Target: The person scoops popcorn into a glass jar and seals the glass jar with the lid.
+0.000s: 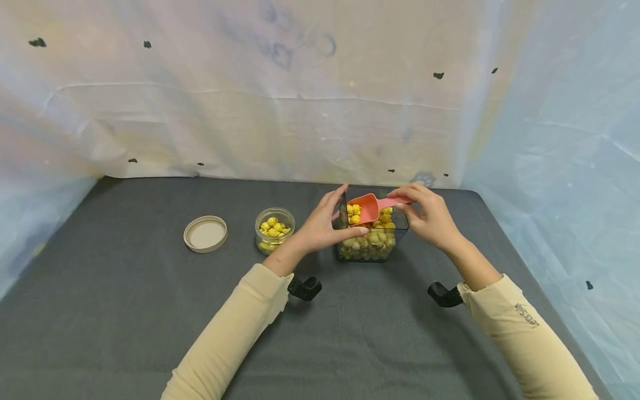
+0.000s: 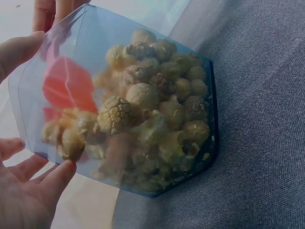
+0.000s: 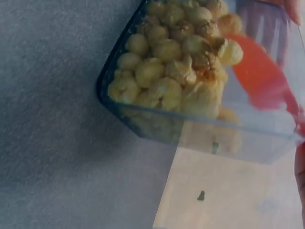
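Observation:
A clear plastic container (image 1: 401, 230), partly filled with yellow popcorn (image 2: 143, 98), stands right of the table's middle. My left hand (image 1: 322, 225) grips it near the top of its left side, thumb on the front wall and fingers spread along the other side. With my right hand (image 1: 430, 215) I pinch the handle of a red scoop (image 1: 369, 209) over the container's right rim. The scoop's bowl (image 3: 259, 76) is inside, just above the heap, with several pieces of popcorn in it. Through the wall it shows in the left wrist view too.
Left of the container, behind my left forearm, a round glass jar (image 1: 275, 210) stands uncovered with popcorn inside. A round lid (image 1: 205, 234) lies further left on the dark grey tablecloth (image 1: 150, 300). A pale sheet (image 1: 300, 133) hangs behind the table and along its sides.

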Available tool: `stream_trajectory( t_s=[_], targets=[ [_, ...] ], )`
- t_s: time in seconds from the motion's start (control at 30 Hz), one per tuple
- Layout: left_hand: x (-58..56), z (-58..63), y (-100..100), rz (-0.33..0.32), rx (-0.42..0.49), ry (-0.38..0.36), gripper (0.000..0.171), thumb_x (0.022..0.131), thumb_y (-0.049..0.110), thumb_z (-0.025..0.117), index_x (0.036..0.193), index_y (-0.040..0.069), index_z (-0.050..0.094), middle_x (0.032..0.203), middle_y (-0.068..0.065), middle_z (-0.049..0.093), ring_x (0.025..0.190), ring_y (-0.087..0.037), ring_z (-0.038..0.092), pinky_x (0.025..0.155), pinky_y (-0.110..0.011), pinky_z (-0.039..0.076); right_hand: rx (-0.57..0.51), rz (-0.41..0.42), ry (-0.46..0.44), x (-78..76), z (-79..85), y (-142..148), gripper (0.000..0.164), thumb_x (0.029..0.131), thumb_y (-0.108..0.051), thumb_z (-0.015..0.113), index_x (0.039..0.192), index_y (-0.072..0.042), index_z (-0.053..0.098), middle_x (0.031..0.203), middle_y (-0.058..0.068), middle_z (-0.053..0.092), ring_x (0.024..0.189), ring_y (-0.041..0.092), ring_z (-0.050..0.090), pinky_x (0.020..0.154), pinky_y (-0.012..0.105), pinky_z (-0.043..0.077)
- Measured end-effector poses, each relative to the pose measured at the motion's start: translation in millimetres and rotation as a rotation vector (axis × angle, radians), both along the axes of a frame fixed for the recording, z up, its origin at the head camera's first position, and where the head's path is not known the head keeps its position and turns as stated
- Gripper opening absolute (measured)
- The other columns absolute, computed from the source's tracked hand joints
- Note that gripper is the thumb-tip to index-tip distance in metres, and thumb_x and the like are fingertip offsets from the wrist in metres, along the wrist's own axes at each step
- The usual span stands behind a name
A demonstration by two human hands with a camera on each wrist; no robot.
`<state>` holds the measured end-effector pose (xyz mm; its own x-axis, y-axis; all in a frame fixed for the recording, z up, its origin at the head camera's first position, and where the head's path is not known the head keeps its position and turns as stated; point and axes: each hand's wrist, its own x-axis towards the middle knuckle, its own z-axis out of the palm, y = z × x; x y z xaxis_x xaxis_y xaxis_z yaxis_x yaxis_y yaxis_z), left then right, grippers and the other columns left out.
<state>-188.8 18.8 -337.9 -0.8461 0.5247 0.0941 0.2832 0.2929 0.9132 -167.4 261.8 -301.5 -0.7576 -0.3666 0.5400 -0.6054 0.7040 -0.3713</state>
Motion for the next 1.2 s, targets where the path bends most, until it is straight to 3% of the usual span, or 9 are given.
stream_trajectory(
  t_s=[0.23,0.43,0.63,1.0,1.1,1.2],
  targets=[
    [-0.3,-1.2,0.4,0.004,0.02,0.003,0.098,0.082,0.032,0.076,0.155,0.028,0.011,0.158,-0.006,0.015,0.144,-0.026,0.027,0.113,-0.04,0.033,-0.107,0.042,-0.106,6.5,-3.0,12.6,0.021,0.088,0.006,0.063,0.106,-0.001,0.069,0.102,0.012,0.066,0.085,0.009,0.055,0.073,0.011,0.041],
    [-0.4,-1.0,0.0,0.004,0.007,0.008,0.098,0.082,0.033,0.076,0.155,0.029,0.011,0.158,-0.006,0.015,0.143,-0.027,0.028,0.113,-0.04,0.033,-0.22,0.071,-0.164,19.2,7.1,4.6,0.021,0.086,0.017,0.058,0.105,0.013,0.065,0.101,0.025,0.063,0.078,0.011,0.049,0.064,0.012,0.039],
    [-0.8,-1.7,0.4,0.004,0.017,0.002,0.097,0.083,0.033,0.075,0.155,0.03,0.01,0.158,-0.005,0.014,0.144,-0.026,0.027,0.113,-0.04,0.033,-0.178,0.019,-0.155,24.3,16.4,-9.1,0.018,0.089,0.012,0.058,0.105,0.013,0.065,0.101,0.026,0.063,0.071,0.012,0.048,0.058,0.016,0.036],
    [-0.6,-1.2,0.4,0.012,-0.007,0.004,0.096,0.083,0.034,0.074,0.155,0.03,0.01,0.159,-0.005,0.014,0.143,-0.026,0.028,0.113,-0.04,0.034,-0.294,0.002,-0.26,22.7,5.4,0.2,0.021,0.092,0.011,0.054,0.111,0.014,0.062,0.098,0.025,0.059,0.06,0.007,0.042,0.051,0.019,0.035],
    [-0.9,-1.1,0.4,0.01,-0.01,-0.004,0.096,0.084,0.035,0.074,0.155,0.031,0.01,0.159,-0.005,0.013,0.142,-0.028,0.031,0.112,-0.041,0.034,-0.335,-0.004,-0.266,17.3,-4.6,7.7,0.022,0.092,0.009,0.055,0.112,0.012,0.063,0.096,0.019,0.06,0.058,0.006,0.041,0.049,0.021,0.035],
    [-1.1,-0.9,0.5,0.007,-0.002,-0.015,0.096,0.084,0.034,0.074,0.155,0.032,0.009,0.159,-0.005,0.012,0.14,-0.031,0.033,0.112,-0.043,0.035,-0.378,-0.036,-0.28,12.4,-13.4,14.9,0.022,0.093,0.004,0.056,0.113,0.008,0.065,0.096,0.0,0.062,0.057,0.005,0.041,0.049,0.021,0.035]
  ],
)
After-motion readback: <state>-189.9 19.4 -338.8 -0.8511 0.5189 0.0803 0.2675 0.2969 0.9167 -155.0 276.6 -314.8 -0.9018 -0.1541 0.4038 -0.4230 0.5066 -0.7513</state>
